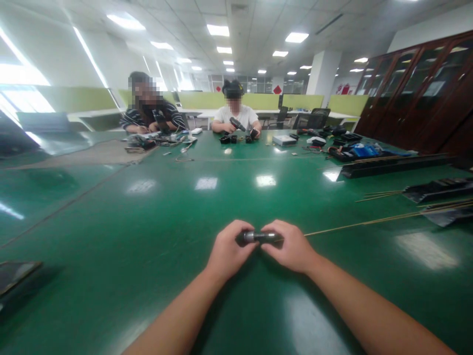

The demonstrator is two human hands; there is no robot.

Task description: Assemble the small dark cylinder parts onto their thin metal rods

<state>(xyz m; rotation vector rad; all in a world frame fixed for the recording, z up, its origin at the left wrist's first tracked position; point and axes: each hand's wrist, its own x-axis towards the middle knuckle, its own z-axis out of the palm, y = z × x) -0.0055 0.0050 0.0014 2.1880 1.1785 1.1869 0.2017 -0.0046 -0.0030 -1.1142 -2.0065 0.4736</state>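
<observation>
Both my hands grip a short dark cylinder with a silver band [254, 236], held level above the green table. My left hand [229, 249] closes thumb and fingers round its left end. Round the right end, my right hand [290, 246] is closed in the same way. The fingertips of the two hands nearly meet at the cylinder's middle. A thin brass-coloured rod [354, 226] runs from behind my right hand toward the right side; whether that hand also holds it, I cannot tell. My palms and fingers hide both ends of the cylinder.
Across the green table [166, 207], a person in white [236, 116] holds a dark power tool, and a person in stripes [151, 116] sits at far left. Dark trays [395, 165] with rods and parts line the right side. A flat framed thing [18, 276] lies near left.
</observation>
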